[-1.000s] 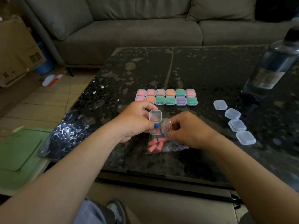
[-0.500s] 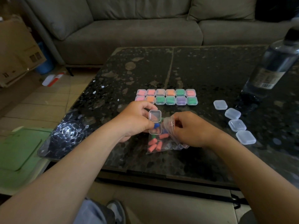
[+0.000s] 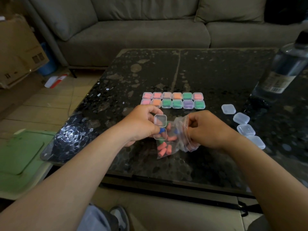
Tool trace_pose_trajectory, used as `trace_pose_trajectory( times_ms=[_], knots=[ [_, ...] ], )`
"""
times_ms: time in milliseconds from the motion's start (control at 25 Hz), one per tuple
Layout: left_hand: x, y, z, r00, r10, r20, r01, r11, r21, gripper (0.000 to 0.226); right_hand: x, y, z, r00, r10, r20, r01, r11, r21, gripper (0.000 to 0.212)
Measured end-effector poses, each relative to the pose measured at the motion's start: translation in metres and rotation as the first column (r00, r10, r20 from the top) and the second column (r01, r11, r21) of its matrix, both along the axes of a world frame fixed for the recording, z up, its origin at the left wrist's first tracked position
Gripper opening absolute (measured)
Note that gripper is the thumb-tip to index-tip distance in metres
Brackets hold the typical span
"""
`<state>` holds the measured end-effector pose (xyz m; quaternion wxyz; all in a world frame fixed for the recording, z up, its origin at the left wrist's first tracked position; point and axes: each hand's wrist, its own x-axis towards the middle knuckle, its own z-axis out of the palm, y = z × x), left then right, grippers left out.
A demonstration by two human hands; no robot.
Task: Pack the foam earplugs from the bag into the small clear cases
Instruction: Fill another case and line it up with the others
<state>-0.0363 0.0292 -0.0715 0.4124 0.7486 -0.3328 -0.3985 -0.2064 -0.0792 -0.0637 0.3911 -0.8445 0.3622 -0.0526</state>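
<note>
- foam earplugs (image 3: pixel 164 148): most lie loose inside a clear zip bag (image 3: pixel 179 142) on the near middle of the table (image 3: pixel 200 72), between the two hands.
- they are short, blunt cylinders. those at the bag's low end are pink and packed side by side, their long axes slanting from near-left to far-right. one pink plug higher up lies closer to crosswise, and a green one shows partly under the case.
- a blue earplug (image 3: pixel 162 130) sits in the base of the open case (image 3: pixel 160 120); which way it points i cannot tell.
- the open case is small, clear and square with rounded corners. its hinged lid stands up on the far side, and its base is nearer the person, over the bag.
- left hand (image 3: pixel 141 124): fingers curled round the open case, thumb at the base by the blue earplug.
- right hand (image 3: pixel 208 129): fingers curled, pinching the bag's mouth by its red zip strip, with that end raised off the table.
- filled cases (image 3: pixel 173 100): two rows of six, touching, just beyond the hands, showing pink, orange, green and purple.
- empty cases (image 3: pixel 241 118): closed, in a loose line to the right of the right hand.
- bottle (image 3: pixel 286 69) at the far right; sofa (image 3: pixel 133 30) beyond the table.
</note>
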Motion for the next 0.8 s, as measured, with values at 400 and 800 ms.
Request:
trace_pose_trajectory(
  times_ms=[400, 800],
  knots=[
    [-0.002, -0.002, 0.002, 0.996, 0.086, 0.039, -0.081, 0.991, -0.103, 0.041, 0.001, 0.006, 0.005, 0.996, -0.077, 0.043, 0.074, 0.996, 0.058, 0.011],
    [-0.016, -0.005, -0.006, 0.998, 0.06, -0.003, -0.059, 0.989, -0.133, 0.041, -0.002, 0.007, 0.007, 0.994, -0.004, 0.105, -0.017, 0.981, 0.191, 0.021]
  ],
)
